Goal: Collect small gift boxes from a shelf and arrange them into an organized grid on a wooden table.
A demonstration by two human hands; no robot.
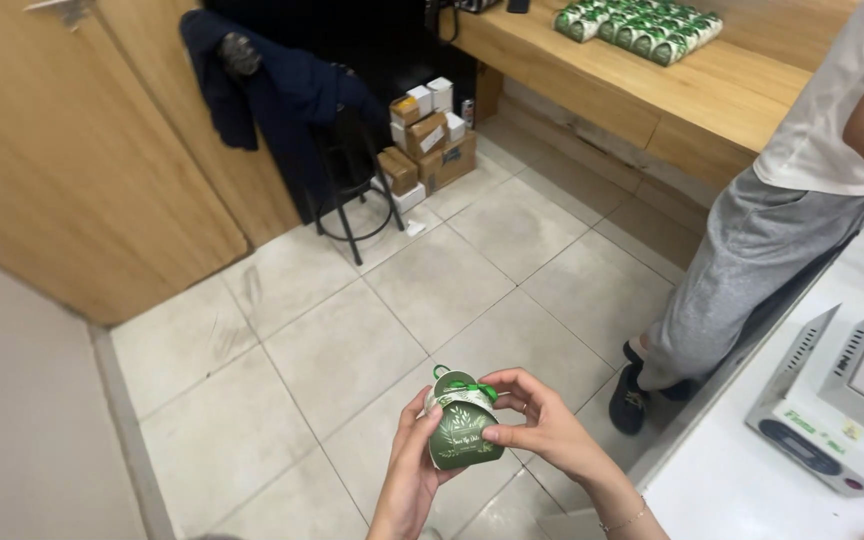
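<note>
Green little gift box (464,432) with pale leaf print and a green ribbon bow on top, both hands' grip on it: left hand (414,470) underneath, right hand (542,420) pinching its side.

Small favour box (463,432) between left hand (414,470) and right hand (542,425), low in view, above the tiled floor (352,330). Stool (352,180) with a jacket (272,95) draped on it, far back; stacked cartons (427,140) just right of it. Behind these, a long shelf (652,90) with rows of small boxes (637,25) on top. Another person (772,230) standing right, beside the tabletop (742,490); a machine (842,400) on it.
</note>
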